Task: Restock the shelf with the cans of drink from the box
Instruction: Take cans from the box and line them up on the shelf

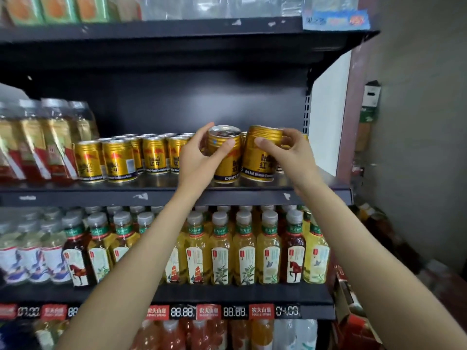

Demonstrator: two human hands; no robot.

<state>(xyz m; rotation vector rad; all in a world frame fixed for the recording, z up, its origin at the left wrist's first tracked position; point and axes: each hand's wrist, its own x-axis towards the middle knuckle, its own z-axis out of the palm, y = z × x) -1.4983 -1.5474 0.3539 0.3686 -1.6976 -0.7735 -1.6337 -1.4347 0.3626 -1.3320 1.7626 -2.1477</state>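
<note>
Our left hand (199,154) wraps one gold can (225,157), and our right hand (290,150) closes its grip on a second gold can (260,155) tilted left; the two cans touch above the shelf (316,189). Left of our left hand stands a row of matching cans (118,160), with shrink-wrapped bottles (40,140) beyond. More cans sit partly hidden behind our hands. Tea bottles (247,248) fill the shelf below.

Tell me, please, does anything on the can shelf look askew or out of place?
Yes: the can in the right hand is tilted, leaning toward the upright can held by the left hand. It may simply be mid-placement. The row of cans to the left stands straight.
</note>
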